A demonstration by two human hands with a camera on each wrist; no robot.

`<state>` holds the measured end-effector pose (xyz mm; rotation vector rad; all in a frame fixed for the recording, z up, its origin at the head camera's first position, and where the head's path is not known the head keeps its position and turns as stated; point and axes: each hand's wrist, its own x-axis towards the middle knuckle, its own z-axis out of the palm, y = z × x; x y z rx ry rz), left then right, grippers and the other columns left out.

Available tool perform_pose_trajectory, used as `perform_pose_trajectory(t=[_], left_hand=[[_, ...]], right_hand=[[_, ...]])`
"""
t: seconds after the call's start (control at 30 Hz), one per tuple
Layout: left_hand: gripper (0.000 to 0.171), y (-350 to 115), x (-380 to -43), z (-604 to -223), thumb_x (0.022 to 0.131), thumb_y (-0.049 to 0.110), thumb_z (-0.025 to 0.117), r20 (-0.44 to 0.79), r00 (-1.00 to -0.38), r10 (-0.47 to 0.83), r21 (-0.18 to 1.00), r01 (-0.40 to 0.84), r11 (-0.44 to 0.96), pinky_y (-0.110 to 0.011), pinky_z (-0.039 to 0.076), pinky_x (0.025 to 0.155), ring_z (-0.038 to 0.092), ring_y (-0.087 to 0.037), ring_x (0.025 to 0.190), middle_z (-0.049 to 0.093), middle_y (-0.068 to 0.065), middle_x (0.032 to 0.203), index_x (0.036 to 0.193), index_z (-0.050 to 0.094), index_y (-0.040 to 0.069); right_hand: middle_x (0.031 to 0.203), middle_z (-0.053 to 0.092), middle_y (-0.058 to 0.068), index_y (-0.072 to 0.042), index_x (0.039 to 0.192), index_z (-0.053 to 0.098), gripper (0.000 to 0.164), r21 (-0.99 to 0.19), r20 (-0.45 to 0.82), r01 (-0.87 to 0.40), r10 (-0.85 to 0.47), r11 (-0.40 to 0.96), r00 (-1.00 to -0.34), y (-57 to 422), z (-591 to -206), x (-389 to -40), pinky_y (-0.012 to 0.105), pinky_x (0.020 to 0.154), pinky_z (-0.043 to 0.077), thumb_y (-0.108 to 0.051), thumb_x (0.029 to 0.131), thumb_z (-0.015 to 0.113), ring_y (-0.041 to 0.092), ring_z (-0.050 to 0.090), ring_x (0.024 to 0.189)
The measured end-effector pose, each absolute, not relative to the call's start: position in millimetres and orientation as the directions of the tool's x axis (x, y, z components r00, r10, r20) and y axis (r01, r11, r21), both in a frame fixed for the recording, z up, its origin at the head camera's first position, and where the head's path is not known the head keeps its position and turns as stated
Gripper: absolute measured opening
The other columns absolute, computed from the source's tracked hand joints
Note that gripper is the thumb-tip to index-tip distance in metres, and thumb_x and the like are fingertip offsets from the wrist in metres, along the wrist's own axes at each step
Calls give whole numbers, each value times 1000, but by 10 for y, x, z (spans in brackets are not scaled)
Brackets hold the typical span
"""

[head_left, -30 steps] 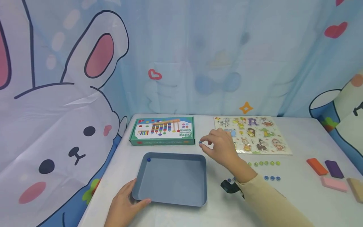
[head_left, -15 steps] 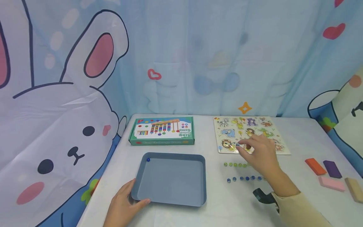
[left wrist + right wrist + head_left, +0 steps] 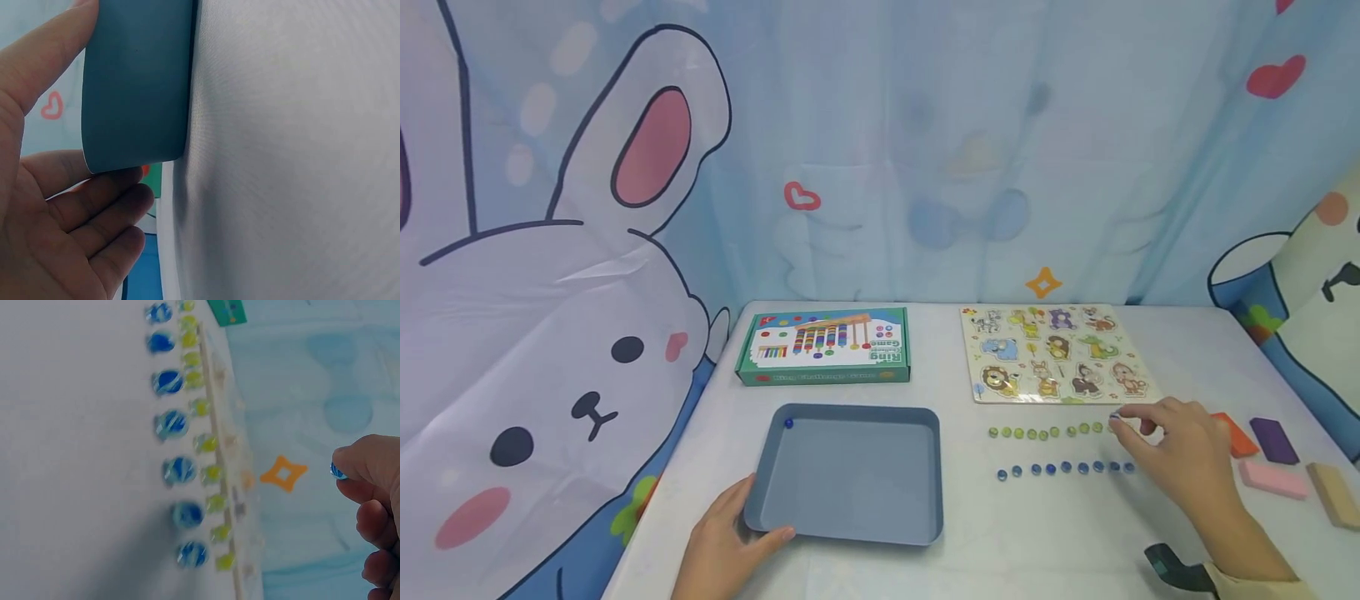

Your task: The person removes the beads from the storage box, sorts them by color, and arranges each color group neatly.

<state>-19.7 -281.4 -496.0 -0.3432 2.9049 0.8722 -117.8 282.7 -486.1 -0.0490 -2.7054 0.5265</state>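
Observation:
My right hand pinches a small blue glass marble between thumb and forefinger. It hovers over the right ends of two marble rows. The nearer row holds blue swirled marbles; behind it runs a row of yellow-green marbles. My left hand grips the front left corner of a grey-blue tray, thumb along the front wall and fingers by the left side. One dark blue marble lies in the tray's back left corner.
A green game box sits behind the tray. Behind the marble rows lies an animal puzzle board. At the right are orange, purple, pink and tan blocks. A printed curtain hangs behind the table.
My right hand has swung from near the game box rightward, past the puzzle board, to the right end of the rows, still pinching the marble. My left hand stays at the tray.

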Motion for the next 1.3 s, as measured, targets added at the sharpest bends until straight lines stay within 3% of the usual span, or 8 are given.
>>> perform_pose_trajectory(t=[0.2, 0.4, 0.77, 1.07, 1.3], left_hand=[[119, -2825, -196, -4980, 68, 78, 82, -140, -972, -187, 525, -233, 818, -64, 51, 109, 54, -47, 139, 56, -22, 153, 155, 49, 5], [120, -2831, -199, -4992, 68, 78, 82, -135, -972, -190, 515, -233, 825, -64, 51, 108, 54, -48, 139, 55, -23, 152, 155, 49, 3], [119, -2813, -209, -4997, 67, 77, 84, -136, -970, -202, 513, -243, 823, -63, 52, 109, 55, -47, 138, 56, -23, 152, 155, 50, 4], [119, -2814, -206, -4983, 67, 76, 84, -148, -970, -196, 510, -244, 825, -63, 52, 109, 55, -48, 138, 56, -24, 151, 155, 50, 4], [120, -2814, -208, -4986, 67, 77, 84, -147, -969, -197, 512, -245, 823, -63, 52, 109, 55, -47, 138, 56, -23, 152, 155, 49, 4]], right_hand=[[76, 59, 8, -4, 105, 79, 29, -355, 319, 19, 140, 935, -937, 3073, -5050, -1096, 46, 71, 24, -22, 84, 85, 28, 46, 78], [69, 55, 4, -4, 103, 80, 29, -338, 238, 62, 149, 939, -960, 3235, -5199, -1072, 53, 72, 27, -22, 82, 86, 27, 46, 74], [67, 56, 0, -6, 103, 82, 29, -350, 66, 126, 159, 928, -985, 3352, -5324, -1015, 43, 67, 29, -28, 84, 84, 22, 49, 71], [67, 56, -1, -7, 102, 82, 29, -344, 64, 125, 156, 931, -986, 3374, -5393, -984, 44, 68, 28, -27, 82, 86, 23, 49, 72], [70, 57, 2, -2, 114, 78, 42, -351, 64, 133, 166, 927, -984, 3432, -5239, -1003, 39, 62, 33, -35, 88, 81, 22, 48, 70]])
